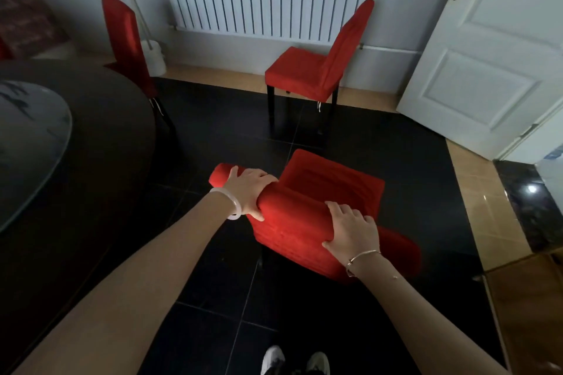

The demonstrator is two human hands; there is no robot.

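Left hand (248, 192), right of the round table (106, 131), is curled over the top rail of the red chair (332, 192), and the right hand (350, 231) clamps the same rail further along. The chair stands on the dark tiled floor (213, 298) directly before the person, well apart from the second chair (307, 73) near the radiator (268, 0). For a clean move, hold both grips evenly spaced, tilt or lift with equal force so the legs clear the tiles, and guide it clear of the table edge.
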